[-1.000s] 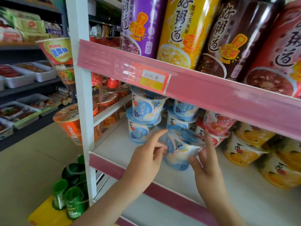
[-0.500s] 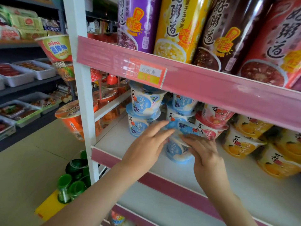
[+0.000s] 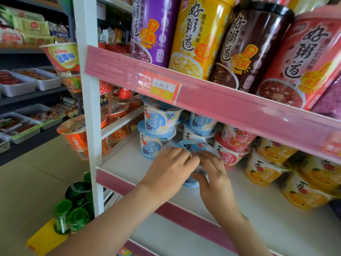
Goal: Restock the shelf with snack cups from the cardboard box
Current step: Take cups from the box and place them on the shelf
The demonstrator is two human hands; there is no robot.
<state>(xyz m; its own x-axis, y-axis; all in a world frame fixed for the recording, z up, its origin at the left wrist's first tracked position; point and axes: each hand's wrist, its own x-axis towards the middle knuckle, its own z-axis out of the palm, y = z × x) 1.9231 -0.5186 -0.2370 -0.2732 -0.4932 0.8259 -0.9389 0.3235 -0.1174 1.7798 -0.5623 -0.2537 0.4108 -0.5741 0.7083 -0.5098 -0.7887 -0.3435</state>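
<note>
A blue blueberry snack cup (image 3: 191, 146) stands upright on the white shelf board (image 3: 125, 161), mostly hidden by my hands. My left hand (image 3: 169, 170) rests against its left side and top. My right hand (image 3: 212, 174) wraps its right side, thumb near the cup's base. Just behind stand two stacks of matching blue cups (image 3: 156, 130). Red strawberry cups (image 3: 234, 146) sit to the right, orange cups (image 3: 267, 169) further right. The cardboard box is out of view.
A pink shelf edge with a price tag (image 3: 158, 87) hangs low over the cups. Tall porridge tubs (image 3: 199, 34) fill the shelf above. The white upright post (image 3: 90, 126) stands at left. Green bottles (image 3: 73, 209) on a yellow box sit on the floor.
The blue cup went from tilted in the air between both hands to standing on the shelf in front of the blue stacks. Both hands moved forward and down with it.
</note>
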